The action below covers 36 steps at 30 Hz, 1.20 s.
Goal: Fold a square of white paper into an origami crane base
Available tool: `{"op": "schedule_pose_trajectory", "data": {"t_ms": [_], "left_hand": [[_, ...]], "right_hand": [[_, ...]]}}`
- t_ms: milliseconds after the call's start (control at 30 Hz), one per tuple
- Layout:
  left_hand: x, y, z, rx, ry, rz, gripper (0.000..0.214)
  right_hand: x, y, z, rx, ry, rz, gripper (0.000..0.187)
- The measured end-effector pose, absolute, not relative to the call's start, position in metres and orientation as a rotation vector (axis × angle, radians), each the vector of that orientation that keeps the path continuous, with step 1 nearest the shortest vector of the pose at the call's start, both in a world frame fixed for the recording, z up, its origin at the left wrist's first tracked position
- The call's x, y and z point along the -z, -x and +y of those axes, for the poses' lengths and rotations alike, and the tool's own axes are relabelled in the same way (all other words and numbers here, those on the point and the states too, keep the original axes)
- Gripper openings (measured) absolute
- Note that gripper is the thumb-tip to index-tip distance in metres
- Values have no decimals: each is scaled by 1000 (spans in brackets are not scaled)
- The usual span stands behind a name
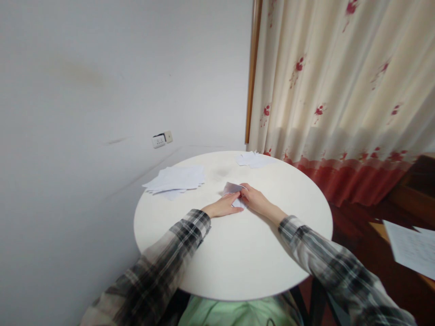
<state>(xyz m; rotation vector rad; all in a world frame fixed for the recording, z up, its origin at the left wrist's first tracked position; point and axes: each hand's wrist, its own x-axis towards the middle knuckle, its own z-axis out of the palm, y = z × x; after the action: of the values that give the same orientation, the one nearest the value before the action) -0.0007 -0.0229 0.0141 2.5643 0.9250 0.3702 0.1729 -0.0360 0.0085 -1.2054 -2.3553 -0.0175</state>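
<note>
Surface: white round table [234, 258], taken as the dial, 12 at the far rim. Large paper stack [176, 178] at 10–11 o'clock, edges uneven; smaller paper pile [253, 160] between 12 and 1, close to the rim.

Room: pale wall [102, 68] from 8 round to 12, with a socket plate [158, 141] beyond the table at 10–11. Flowered curtain [322, 90], red at its hem, at 1–2. Off the table, at 3–4, printed sheets [411, 249] lie above a dark red floor [360, 235].

Grip: folded paper [231, 187] sits just to the 12 side of centre, one flap raised. My right hand [254, 198] pinches its edge at 2 o'clock. My left hand [222, 206] lies over its near side, fingers extended; cannot tell whether it grips.

Edges and room: white surface extends from my wrists to the 6 o'clock rim, and out past each hand towards 3 and 9. Stack and pile both stand apart from my fingers.
</note>
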Motion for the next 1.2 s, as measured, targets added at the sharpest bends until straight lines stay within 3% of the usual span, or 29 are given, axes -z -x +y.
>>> {"op": "schedule_pose_trajectory", "data": {"t_ms": [1200], "left_hand": [[-11, 2, -20, -374, -2551, 930, 72]], "right_hand": [[-6, -174, -34, 30, 1215, -2361, 18]]}}
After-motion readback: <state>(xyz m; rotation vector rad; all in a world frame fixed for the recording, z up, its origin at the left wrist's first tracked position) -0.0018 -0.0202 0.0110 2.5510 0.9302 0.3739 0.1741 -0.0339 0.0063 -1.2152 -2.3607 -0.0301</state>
